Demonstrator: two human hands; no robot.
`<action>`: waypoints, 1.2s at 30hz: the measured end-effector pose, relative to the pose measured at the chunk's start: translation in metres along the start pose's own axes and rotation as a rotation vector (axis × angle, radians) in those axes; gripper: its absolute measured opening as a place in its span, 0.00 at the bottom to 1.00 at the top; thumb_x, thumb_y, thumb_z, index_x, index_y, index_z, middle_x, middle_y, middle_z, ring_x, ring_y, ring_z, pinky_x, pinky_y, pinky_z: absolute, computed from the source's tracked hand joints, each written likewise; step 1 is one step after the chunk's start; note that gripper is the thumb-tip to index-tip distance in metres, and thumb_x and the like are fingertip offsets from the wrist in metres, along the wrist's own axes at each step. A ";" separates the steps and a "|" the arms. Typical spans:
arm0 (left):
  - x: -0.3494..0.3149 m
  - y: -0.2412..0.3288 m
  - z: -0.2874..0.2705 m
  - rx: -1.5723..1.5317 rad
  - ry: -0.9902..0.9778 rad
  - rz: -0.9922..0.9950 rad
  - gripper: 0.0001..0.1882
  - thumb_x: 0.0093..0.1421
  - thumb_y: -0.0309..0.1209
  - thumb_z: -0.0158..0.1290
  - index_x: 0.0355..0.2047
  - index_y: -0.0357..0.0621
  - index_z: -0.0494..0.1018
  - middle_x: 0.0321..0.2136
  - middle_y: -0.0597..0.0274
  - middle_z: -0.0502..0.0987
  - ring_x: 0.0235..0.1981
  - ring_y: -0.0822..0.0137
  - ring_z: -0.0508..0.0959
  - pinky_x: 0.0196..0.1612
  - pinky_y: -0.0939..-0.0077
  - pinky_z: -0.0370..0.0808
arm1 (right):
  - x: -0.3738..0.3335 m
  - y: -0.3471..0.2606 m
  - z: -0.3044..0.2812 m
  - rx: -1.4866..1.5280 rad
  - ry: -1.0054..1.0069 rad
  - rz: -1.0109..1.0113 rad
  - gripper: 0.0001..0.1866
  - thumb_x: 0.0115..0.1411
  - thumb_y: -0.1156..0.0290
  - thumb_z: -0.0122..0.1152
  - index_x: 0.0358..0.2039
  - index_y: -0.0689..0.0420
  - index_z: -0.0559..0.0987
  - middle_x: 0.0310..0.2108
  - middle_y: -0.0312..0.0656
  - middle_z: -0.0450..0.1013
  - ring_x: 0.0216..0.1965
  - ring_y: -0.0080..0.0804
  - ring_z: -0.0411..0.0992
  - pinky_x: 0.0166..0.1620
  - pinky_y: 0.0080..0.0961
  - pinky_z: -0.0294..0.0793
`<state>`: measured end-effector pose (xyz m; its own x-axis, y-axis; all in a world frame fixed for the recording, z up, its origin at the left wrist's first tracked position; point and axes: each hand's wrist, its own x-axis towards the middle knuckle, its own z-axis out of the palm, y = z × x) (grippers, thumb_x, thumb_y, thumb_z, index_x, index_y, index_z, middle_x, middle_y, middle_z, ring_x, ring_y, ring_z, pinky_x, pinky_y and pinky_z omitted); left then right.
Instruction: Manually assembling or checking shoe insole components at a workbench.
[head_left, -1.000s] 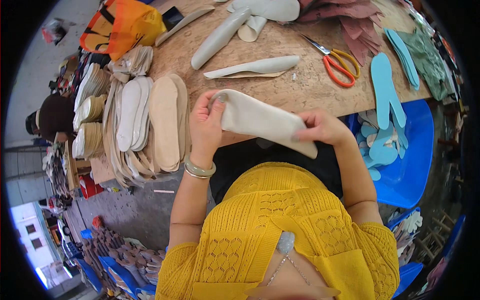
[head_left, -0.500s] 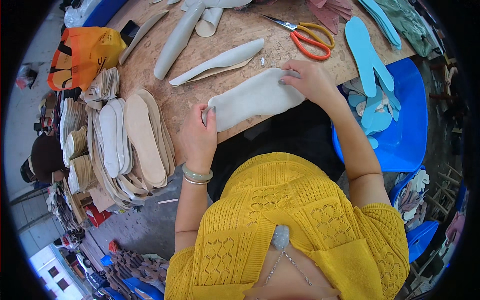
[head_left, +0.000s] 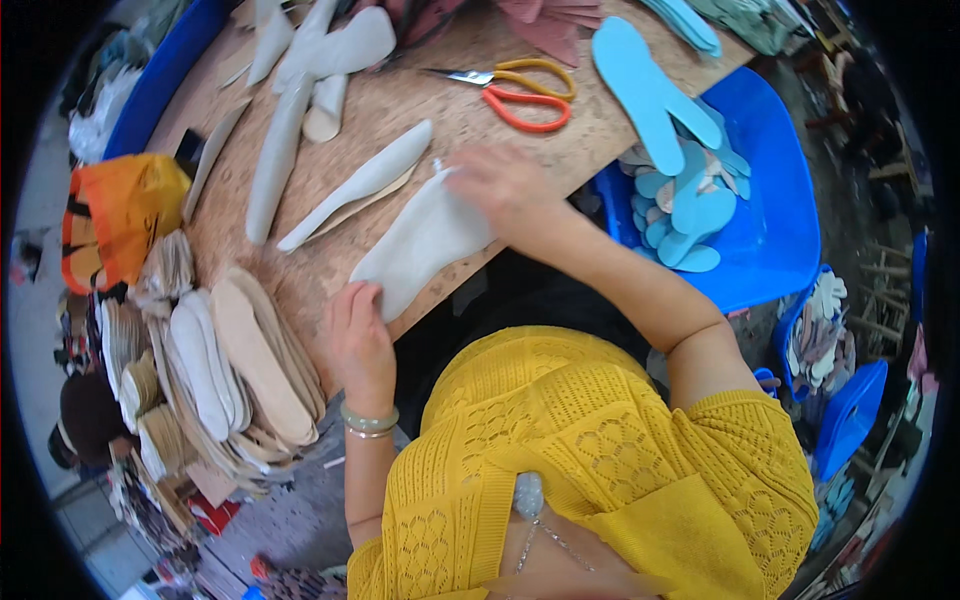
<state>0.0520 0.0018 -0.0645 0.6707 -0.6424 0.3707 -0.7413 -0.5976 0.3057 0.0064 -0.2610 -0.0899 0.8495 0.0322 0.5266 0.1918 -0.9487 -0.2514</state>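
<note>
A white insole [head_left: 425, 245] lies slantwise at the table's near edge, between my hands. My left hand [head_left: 358, 345] is closed at its near left end, with bent fingers against the edge. Over the upper right end is my right hand [head_left: 500, 190]; motion smears its fingers, and it covers that part of the insole. Just beyond lies a curled white insole [head_left: 365, 180] with a beige underside. Scissors [head_left: 515, 90] with one orange and one red handle rest farther back.
Stacks of beige and white insoles [head_left: 260, 350] stand on the left, by an orange bag [head_left: 125, 215]. Light-blue insoles [head_left: 640, 90] lie at the back right. A blue bin [head_left: 775, 200] holding cut pieces stands beside the table's right edge.
The whole view has shifted and turned. The insole slants more steeply now. My right hand, which pinched its right end, is now blurred over that end; the left stays at the other end.
</note>
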 end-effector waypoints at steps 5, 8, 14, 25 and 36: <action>-0.012 0.005 -0.006 0.043 -0.052 -0.006 0.12 0.57 0.19 0.54 0.43 0.38 0.75 0.46 0.54 0.76 0.50 0.54 0.75 0.53 0.66 0.72 | -0.011 -0.010 0.002 0.178 -0.024 -0.053 0.17 0.54 0.70 0.61 0.44 0.58 0.76 0.54 0.45 0.70 0.58 0.43 0.66 0.60 0.39 0.64; -0.022 0.004 -0.008 -0.003 -0.100 -0.027 0.13 0.60 0.24 0.53 0.47 0.37 0.73 0.52 0.53 0.74 0.55 0.53 0.72 0.59 0.61 0.67 | -0.012 -0.004 -0.002 0.304 0.012 -0.015 0.19 0.54 0.71 0.64 0.47 0.58 0.76 0.55 0.45 0.70 0.58 0.44 0.67 0.60 0.39 0.65; -0.030 -0.001 0.001 0.020 -0.096 0.014 0.16 0.63 0.30 0.52 0.49 0.38 0.72 0.56 0.52 0.72 0.58 0.53 0.70 0.63 0.54 0.61 | -0.031 0.040 -0.046 0.136 0.272 0.114 0.15 0.52 0.77 0.65 0.42 0.59 0.79 0.46 0.45 0.76 0.48 0.43 0.74 0.50 0.33 0.74; -0.035 -0.008 0.009 0.064 -0.009 0.066 0.15 0.66 0.31 0.48 0.49 0.37 0.72 0.55 0.52 0.72 0.57 0.53 0.71 0.61 0.56 0.62 | -0.220 0.203 -0.120 -0.102 0.715 1.021 0.18 0.59 0.71 0.61 0.49 0.58 0.75 0.43 0.48 0.76 0.43 0.44 0.75 0.45 0.33 0.75; -0.036 -0.005 0.009 0.090 -0.013 0.042 0.15 0.65 0.32 0.49 0.49 0.40 0.72 0.55 0.54 0.73 0.56 0.55 0.71 0.60 0.59 0.62 | -0.276 0.217 -0.024 -0.482 -0.200 1.279 0.36 0.53 0.56 0.65 0.59 0.57 0.66 0.54 0.58 0.65 0.53 0.60 0.65 0.53 0.47 0.70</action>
<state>0.0316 0.0234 -0.0871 0.6395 -0.6739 0.3701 -0.7642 -0.6100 0.2097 -0.1984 -0.4837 -0.2707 0.3671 -0.9301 0.0099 -0.9202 -0.3647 -0.1423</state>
